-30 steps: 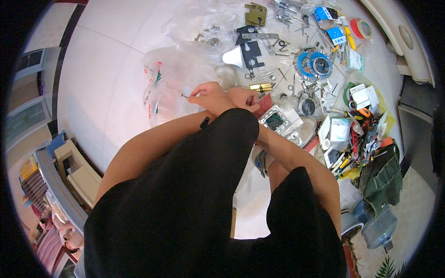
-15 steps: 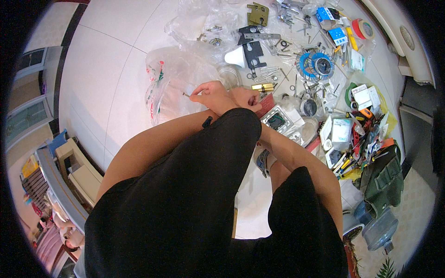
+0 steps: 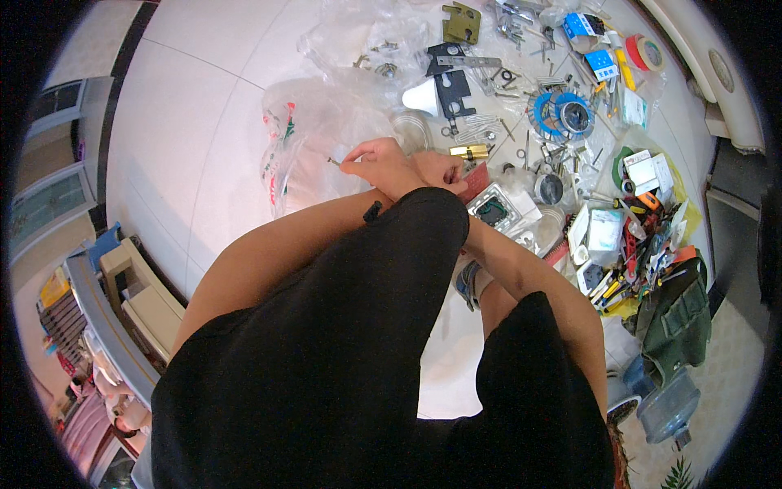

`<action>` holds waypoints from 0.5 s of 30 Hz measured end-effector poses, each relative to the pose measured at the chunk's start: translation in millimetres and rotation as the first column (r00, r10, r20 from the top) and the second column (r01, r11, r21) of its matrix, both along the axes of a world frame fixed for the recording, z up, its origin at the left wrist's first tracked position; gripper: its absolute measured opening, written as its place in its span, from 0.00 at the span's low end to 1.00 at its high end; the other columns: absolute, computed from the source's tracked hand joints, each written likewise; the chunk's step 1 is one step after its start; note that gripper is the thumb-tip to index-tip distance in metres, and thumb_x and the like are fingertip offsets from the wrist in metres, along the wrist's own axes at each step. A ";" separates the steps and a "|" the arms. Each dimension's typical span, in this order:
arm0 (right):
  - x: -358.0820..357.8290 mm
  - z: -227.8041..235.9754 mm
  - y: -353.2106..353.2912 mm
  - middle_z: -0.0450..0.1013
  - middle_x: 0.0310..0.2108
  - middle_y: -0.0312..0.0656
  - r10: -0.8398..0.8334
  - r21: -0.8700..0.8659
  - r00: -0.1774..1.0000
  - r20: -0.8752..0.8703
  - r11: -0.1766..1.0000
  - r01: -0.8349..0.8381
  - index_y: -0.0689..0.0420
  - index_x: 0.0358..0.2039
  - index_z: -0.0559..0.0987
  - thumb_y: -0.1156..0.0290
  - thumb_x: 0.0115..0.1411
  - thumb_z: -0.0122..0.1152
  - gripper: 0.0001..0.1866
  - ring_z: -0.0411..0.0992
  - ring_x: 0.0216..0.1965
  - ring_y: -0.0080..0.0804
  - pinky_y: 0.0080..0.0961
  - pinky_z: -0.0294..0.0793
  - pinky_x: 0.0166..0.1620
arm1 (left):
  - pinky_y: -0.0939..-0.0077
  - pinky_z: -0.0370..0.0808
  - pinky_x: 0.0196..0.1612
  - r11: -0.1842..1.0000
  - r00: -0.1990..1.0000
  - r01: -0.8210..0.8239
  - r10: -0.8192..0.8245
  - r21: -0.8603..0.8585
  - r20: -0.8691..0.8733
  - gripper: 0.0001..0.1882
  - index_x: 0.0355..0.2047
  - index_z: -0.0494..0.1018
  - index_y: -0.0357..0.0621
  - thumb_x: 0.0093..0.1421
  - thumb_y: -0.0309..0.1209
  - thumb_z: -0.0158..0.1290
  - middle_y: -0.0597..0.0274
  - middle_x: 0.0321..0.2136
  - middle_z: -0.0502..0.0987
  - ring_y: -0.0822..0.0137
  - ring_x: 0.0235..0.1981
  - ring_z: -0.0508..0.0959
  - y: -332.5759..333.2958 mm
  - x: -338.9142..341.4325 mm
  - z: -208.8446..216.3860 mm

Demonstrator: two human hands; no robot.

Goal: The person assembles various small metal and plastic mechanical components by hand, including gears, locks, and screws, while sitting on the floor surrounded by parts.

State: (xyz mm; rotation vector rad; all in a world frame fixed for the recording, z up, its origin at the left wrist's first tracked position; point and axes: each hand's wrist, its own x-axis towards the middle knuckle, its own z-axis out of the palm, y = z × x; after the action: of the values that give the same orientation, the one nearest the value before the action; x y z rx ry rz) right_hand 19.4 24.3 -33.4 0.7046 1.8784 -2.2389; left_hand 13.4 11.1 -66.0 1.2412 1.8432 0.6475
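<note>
My forearms cross beyond my bent knee, so my right hand point(image 3: 380, 165) lies on the left and my left hand point(image 3: 441, 171) on the right. Thumb and fingers of the right hand pinch a small thin metal piece point(image 3: 333, 160), too small to name surely, over a clear plastic bag point(image 3: 309, 155) with red and green print. The left hand's fingers are curled in; what they hold, if anything, is hidden. Beside it are a reddish flat piece point(image 3: 476, 181) and a brass lock cylinder point(image 3: 469, 151). Part of each wrist is covered.
Loose screws and metal parts surround a blue ring-shaped organizer point(image 3: 547, 114). Black metal plates point(image 3: 454, 92) lie beyond my hands. A clear box point(image 3: 494, 208) sits near my knee. At right are a tool pile point(image 3: 631, 244), a tape roll point(image 3: 645, 51) and a green tool bag point(image 3: 674, 322).
The whole view has shifted slightly, with the floor things appearing a little farther right. My right hand keeps its pinch on the metal piece; my left hand stays curled.
</note>
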 end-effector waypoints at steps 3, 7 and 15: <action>2.7 -0.1 4.1 0.73 0.18 0.33 0.007 0.028 1.000 -0.007 1.000 -0.007 0.60 0.31 0.82 0.67 0.51 0.66 0.10 0.65 0.19 0.16 0.17 0.60 0.22 | 0.65 0.70 0.25 1.000 1.000 -0.008 0.008 -0.008 0.006 0.14 0.25 0.71 0.46 0.47 0.42 0.57 0.58 0.19 0.76 0.57 0.22 0.76 3.7 2.2 1.5; 4.1 -8.6 3.7 0.72 0.17 0.33 -0.025 0.005 0.999 0.045 1.000 0.025 0.60 0.30 0.82 0.66 0.50 0.66 0.11 0.64 0.17 0.18 0.19 0.62 0.20 | 0.66 0.70 0.25 1.000 1.000 0.006 -0.006 -0.009 0.004 0.13 0.24 0.71 0.46 0.47 0.42 0.57 0.59 0.19 0.75 0.58 0.21 0.76 3.8 4.4 -4.5; 2.6 -0.2 3.7 0.72 0.17 0.34 -0.025 -0.007 0.999 0.045 1.000 0.025 0.60 0.30 0.82 0.66 0.50 0.66 0.11 0.64 0.16 0.19 0.19 0.63 0.20 | 0.66 0.70 0.25 1.000 1.000 -0.011 0.012 -0.021 0.025 0.14 0.25 0.71 0.47 0.47 0.42 0.57 0.59 0.19 0.75 0.59 0.21 0.76 1.5 2.1 -5.9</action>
State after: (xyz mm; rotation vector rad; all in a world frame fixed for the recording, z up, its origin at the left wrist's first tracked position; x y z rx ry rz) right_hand 22.0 28.0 -33.6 0.7749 1.8492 -2.2252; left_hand 15.5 12.6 -71.9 1.2042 1.8335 0.6454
